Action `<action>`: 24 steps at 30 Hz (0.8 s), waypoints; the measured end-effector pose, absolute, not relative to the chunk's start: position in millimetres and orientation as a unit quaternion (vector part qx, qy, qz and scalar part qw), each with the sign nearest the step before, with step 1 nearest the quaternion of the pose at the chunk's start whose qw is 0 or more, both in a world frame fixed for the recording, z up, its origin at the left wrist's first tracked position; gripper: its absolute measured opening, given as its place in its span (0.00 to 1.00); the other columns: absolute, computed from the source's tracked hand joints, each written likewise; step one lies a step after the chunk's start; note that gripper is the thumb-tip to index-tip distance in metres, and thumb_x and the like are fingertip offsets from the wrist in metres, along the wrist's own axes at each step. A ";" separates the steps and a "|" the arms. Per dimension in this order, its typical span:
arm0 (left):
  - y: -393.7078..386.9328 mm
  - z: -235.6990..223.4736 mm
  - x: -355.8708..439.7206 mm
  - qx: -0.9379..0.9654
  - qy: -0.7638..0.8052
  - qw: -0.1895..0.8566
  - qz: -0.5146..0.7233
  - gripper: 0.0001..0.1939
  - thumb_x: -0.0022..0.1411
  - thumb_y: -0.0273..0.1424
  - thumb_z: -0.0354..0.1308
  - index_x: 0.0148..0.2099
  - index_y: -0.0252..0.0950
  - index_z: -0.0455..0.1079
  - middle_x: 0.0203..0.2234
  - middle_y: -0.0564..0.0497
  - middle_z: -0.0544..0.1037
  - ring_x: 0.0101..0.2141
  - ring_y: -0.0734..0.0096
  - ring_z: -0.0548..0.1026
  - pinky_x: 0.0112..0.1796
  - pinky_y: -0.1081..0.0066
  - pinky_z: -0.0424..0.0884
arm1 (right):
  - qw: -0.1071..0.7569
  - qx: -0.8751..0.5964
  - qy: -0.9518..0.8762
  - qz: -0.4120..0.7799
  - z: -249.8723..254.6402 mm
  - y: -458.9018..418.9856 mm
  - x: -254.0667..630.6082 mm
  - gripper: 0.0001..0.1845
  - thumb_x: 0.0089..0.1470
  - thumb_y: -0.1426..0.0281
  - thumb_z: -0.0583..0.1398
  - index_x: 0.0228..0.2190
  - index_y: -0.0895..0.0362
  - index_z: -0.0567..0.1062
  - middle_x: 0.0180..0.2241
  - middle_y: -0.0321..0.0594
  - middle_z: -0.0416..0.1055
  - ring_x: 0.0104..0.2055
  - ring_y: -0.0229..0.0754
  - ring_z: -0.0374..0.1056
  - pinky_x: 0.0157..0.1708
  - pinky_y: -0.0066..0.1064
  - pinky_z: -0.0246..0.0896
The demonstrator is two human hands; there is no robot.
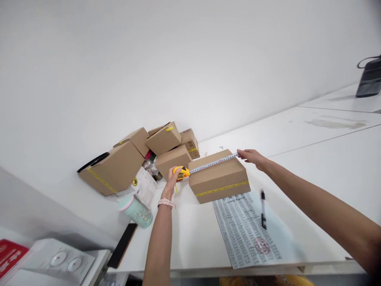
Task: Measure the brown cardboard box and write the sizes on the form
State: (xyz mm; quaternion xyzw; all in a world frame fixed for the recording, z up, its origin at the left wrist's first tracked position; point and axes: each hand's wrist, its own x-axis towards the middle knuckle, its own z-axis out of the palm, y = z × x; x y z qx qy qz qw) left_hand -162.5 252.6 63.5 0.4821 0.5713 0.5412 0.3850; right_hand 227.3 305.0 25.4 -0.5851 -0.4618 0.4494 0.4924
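Observation:
A cardboard box (218, 171) with yellow tape along its front stands on the white table. My left hand (172, 178), with a pink band on the wrist, is closed around the yellow case of a tape measure (182, 173) at the box's left end. The metal blade (212, 163) stretches across the top of the box to the right. Its far end is pinched in the fingers of my right hand (250, 156), just past the box's right edge. A printed sheet (244, 232) lies in front of the box, with a black pen (263, 208) beside it.
Several cardboard boxes (119, 167) are piled against the wall at left. A mint-green cup (137, 210), papers (145, 186) and a dark phone-like slab (122, 244) are near the table's left edge. A black object (369, 79) stands far right. A white appliance (56, 262) is lower left.

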 end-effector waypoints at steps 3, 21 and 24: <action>255.7 51.0 -175.3 0.462 0.573 0.404 0.543 0.25 0.58 0.42 0.70 0.50 0.36 0.67 0.42 0.45 0.79 0.39 0.64 0.81 0.34 0.70 0.78 | 0.470 -0.611 -0.474 0.425 16.6 313.3 216.3 0.16 0.54 0.58 0.61 0.23 0.56 0.74 0.38 0.49 0.78 0.41 0.46 0.71 0.38 0.34 0.64; 268.9 32.7 -182.4 0.430 0.518 0.496 0.548 0.26 0.55 0.40 0.71 0.50 0.35 0.66 0.40 0.42 0.81 0.36 0.58 0.83 0.37 0.59 0.81 | 0.400 -0.701 -0.521 0.280 -1.3 313.9 201.4 0.22 0.51 0.47 0.60 0.32 0.54 0.77 0.41 0.48 0.80 0.40 0.53 0.73 0.32 0.40 0.63; 268.3 34.2 -184.6 0.435 0.525 0.499 0.535 0.27 0.55 0.42 0.71 0.50 0.35 0.66 0.40 0.42 0.81 0.35 0.58 0.82 0.36 0.58 0.81 | 0.411 -0.691 -0.506 0.312 -5.5 313.4 202.9 0.22 0.51 0.47 0.61 0.30 0.53 0.76 0.38 0.48 0.80 0.39 0.53 0.74 0.33 0.40 0.64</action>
